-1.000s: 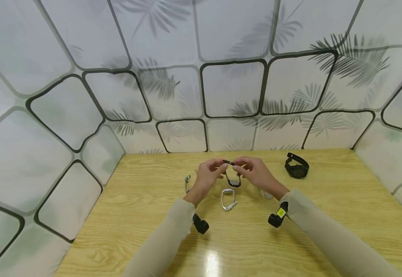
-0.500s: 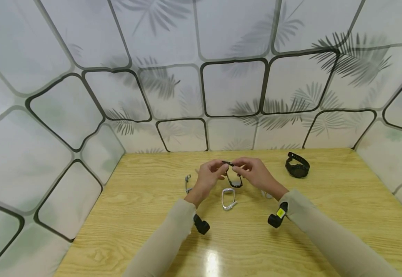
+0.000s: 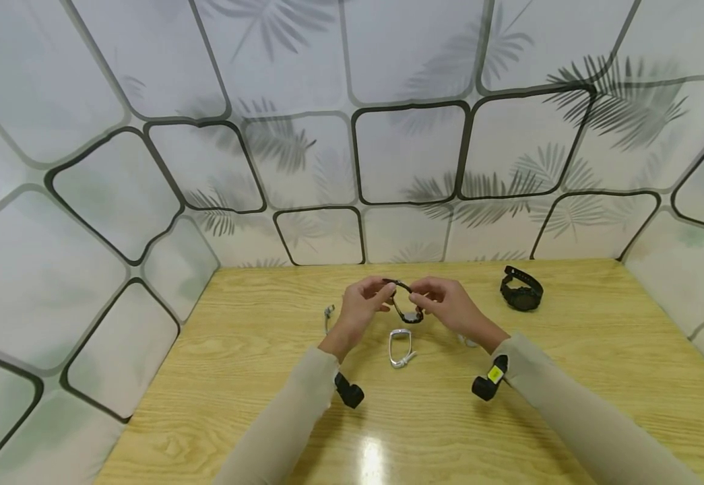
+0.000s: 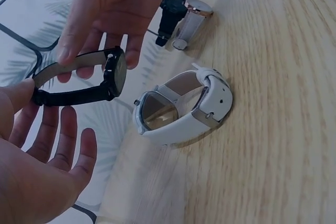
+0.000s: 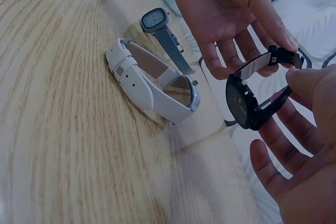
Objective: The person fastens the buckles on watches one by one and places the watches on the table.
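Between both hands hangs a black wristwatch (image 3: 412,316) with a dark strap bent into a loop, its case lowest in the head view. My left hand (image 3: 359,306) pinches one side of the strap near the buckle end, thumb toward me. The other side of the strap is pinched by my right hand (image 3: 442,302). In the right wrist view the dark watch face (image 5: 240,100) shows, turned away from the hands. Below it on the table stands a white-strapped watch (image 4: 181,106), its strap fastened in a loop.
A grey-strapped watch (image 5: 163,30) lies left of the white one. A bulky black watch (image 3: 521,291) stands at the back right. Partly behind my right wrist is another pale-strapped watch (image 4: 191,22). The wooden table (image 3: 254,377) meets patterned fabric walls (image 3: 406,155).
The hands have moved slightly apart at the strap, and its top now shows as a wider arc. The held watch has shifted slightly up; the watches on the table stay put.
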`<state>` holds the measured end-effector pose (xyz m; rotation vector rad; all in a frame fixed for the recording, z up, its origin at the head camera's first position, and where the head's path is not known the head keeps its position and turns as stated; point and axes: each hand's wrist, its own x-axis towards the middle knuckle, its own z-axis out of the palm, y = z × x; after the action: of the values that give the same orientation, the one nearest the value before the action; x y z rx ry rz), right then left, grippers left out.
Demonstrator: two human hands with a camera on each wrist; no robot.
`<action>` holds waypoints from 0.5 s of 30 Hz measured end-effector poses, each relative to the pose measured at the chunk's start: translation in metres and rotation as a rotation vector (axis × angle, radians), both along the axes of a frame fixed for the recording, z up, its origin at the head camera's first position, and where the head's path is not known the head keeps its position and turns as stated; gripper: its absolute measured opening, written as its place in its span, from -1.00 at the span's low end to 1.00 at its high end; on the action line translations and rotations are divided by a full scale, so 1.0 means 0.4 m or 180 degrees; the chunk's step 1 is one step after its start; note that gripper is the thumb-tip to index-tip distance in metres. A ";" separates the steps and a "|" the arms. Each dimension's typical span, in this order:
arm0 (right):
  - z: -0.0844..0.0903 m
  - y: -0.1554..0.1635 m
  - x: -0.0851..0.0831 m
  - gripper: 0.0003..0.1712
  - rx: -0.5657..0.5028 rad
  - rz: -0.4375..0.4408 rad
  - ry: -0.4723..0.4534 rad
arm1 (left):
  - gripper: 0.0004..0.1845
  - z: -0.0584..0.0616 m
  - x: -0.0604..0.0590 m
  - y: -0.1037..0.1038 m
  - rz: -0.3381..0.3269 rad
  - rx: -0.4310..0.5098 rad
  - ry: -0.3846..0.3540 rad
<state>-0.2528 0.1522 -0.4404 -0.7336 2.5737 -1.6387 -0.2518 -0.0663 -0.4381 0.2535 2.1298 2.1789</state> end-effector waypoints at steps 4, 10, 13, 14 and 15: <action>0.005 -0.005 0.004 -0.62 0.0044 -0.0001 0.0059 | -0.69 0.000 0.007 0.006 -0.0065 -0.0036 -0.0005; 0.001 -0.006 0.005 -0.60 0.0035 0.0018 0.0004 | -0.70 -0.005 0.008 0.006 -0.0079 -0.0027 0.0027; -0.004 -0.001 0.006 -0.64 0.0018 0.0025 -0.0082 | -0.71 -0.006 0.008 0.001 -0.0040 0.0016 0.0032; -0.006 0.001 0.006 -0.66 0.0005 0.0032 -0.0088 | -0.71 -0.007 0.008 0.000 -0.0031 0.0036 0.0034; -0.008 0.002 0.006 -0.68 0.0000 0.0033 -0.0086 | -0.71 -0.007 0.007 -0.001 -0.0025 0.0048 0.0036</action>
<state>-0.2504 0.1530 -0.4437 -0.7186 2.5473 -1.6341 -0.2488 -0.0668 -0.4410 0.2756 2.1151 2.1954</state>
